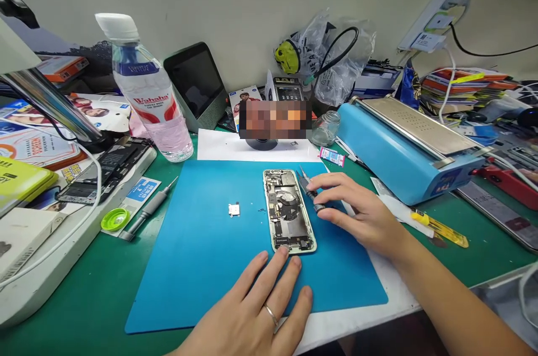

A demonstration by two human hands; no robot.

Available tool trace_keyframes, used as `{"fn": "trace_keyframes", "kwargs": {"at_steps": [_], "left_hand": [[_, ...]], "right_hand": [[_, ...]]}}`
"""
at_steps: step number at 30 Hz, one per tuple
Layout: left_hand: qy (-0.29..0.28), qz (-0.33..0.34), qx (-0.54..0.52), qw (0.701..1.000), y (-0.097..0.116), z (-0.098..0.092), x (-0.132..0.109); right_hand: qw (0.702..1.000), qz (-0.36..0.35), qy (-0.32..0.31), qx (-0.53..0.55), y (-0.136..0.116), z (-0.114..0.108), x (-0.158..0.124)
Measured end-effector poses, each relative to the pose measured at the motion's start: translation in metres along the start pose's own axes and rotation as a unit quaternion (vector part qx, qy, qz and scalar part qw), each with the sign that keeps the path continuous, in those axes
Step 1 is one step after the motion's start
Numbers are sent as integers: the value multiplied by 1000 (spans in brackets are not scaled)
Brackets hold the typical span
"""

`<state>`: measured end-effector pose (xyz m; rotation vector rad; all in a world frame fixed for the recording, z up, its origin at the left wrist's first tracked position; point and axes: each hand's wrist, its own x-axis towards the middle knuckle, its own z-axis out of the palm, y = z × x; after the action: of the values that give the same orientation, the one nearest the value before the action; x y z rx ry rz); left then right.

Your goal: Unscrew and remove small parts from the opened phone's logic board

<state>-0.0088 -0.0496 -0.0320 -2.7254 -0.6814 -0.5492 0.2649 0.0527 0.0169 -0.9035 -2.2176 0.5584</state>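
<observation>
An opened phone housing (pixel 290 216) lies on the blue mat (pixel 202 283), its inner parts exposed. My left hand (pixel 269 305) is spread flat, with a ring on one finger; a fingertip touches the phone's lower edge. Just right of the phone, my right hand (pixel 357 210) has its thumb and fingers closed around a small dark screwdriver (pixel 310 192), tip pointing away from me. A small silver metal part (pixel 234 209) rests on the mat left of the phone, and tiny dark bits (pixel 261 211) lie between them.
A grey screwdriver (pixel 151 209), a green lid (pixel 115 219) and another phone frame (pixel 107 171) lie to the left. A water bottle (pixel 147 98) stands behind them. On the right are a blue machine (pixel 378 160) and a yellow cutter (pixel 441 230). A glass jar (pixel 325 127) stands behind the mat.
</observation>
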Motion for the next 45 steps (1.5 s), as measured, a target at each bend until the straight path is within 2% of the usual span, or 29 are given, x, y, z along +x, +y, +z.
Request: {"fn": "trace_keyframes", "kwargs": {"at_steps": [4, 8, 13, 16, 19, 24, 27, 32, 36, 40, 45], "left_hand": [[-12, 4, 0, 1000, 1, 0, -2], [-38, 15, -5, 999, 2, 1, -6], [-45, 10, -43, 998, 2, 2, -7], [-71, 4, -69, 995, 2, 0, -6], [-91, 1, -92, 992, 2, -5, -4], [-102, -5, -114, 988, 0, -12, -1], [-118, -9, -132, 984, 0, -16, 0], [-138, -12, -150, 979, -1, -24, 2], [-144, -10, -157, 977, -2, -26, 2], [-136, -20, -156, 978, 0, -23, -2], [-126, -32, -155, 979, 5, -19, -7]], "right_hand": [[990, 62, 61, 111, -13, -2, -2], [976, 97, 120, 153, -32, -2, -5], [961, 149, 156, 172, -41, 9, -6], [952, 159, 192, 177, -43, 17, -4], [956, 139, 238, 104, -43, 27, -7], [979, 109, 171, -5, -38, 42, -22], [978, 107, 170, -53, -46, 41, -22], [972, 37, 230, 10, -74, 40, 0], [963, -41, 263, 38, -74, 60, 2], [968, -23, 245, 54, -61, 75, -8], [975, 4, 217, 49, -59, 74, -15]]}}
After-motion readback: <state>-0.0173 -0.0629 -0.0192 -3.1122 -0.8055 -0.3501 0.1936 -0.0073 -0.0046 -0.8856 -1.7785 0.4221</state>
